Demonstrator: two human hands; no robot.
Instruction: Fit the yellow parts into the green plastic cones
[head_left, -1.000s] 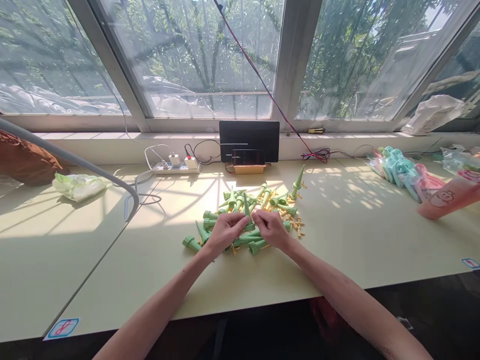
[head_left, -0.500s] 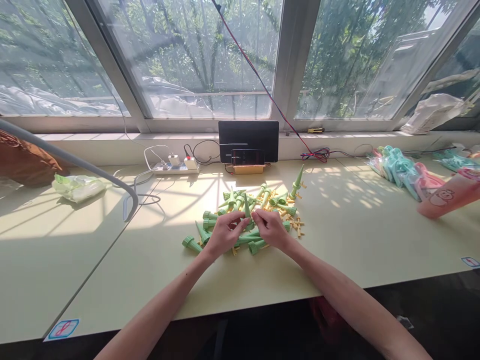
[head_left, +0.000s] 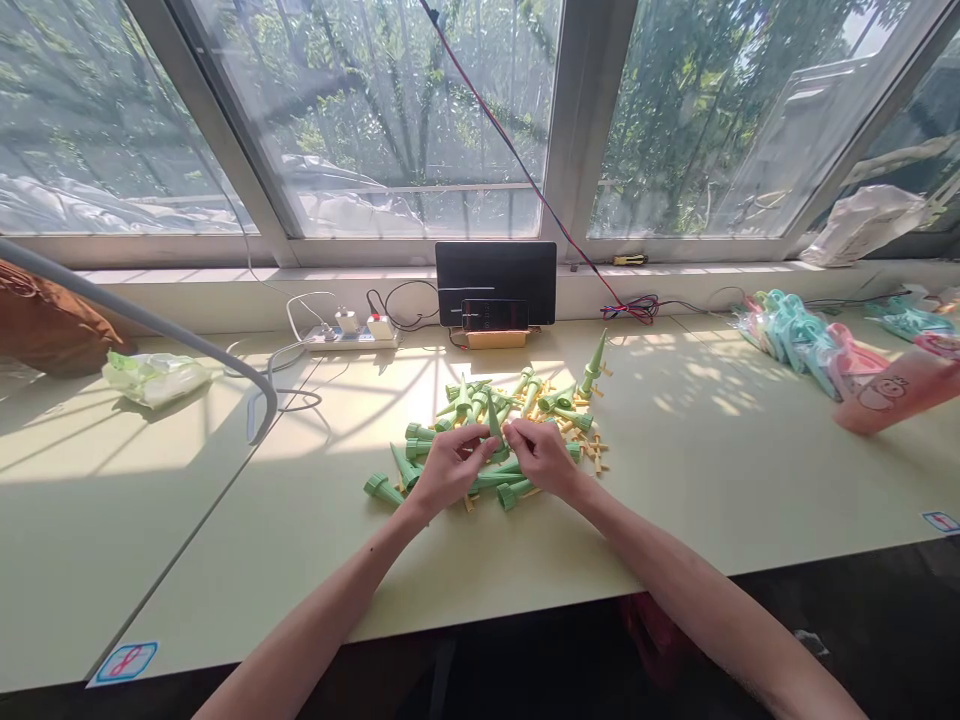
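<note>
My left hand (head_left: pixel 455 462) pinches a green plastic watering spike (head_left: pixel 493 418) between thumb and fingers, its point upward. Close against the spike's right side, my right hand (head_left: pixel 541 455) has its fingers closed together; whatever lies between the fingertips is too small and covered to make out. Around and beneath both hands spreads a pile of similar green cones with ribbed caps, such as a loose cone (head_left: pixel 384 489) at the left. Small yellow cross-shaped valve pieces (head_left: pixel 598 452) lie among them. Another spike (head_left: pixel 594 365) stands upright at the pile's right end, a yellow piece at its side.
Behind the pile, a black tablet (head_left: pixel 496 275) and a phone (head_left: pixel 495 315) lean on a stand. A power strip (head_left: pixel 352 338) with cables lies to the left, near a grey curved tube (head_left: pixel 259 400). Bagged teal and pink items (head_left: pixel 795 335) and a pink pouch (head_left: pixel 896 395) lie right.
Both hands stay in nearly the same place. The spike in the left hand has tilted slightly, its tip shifting a little to the left.
</note>
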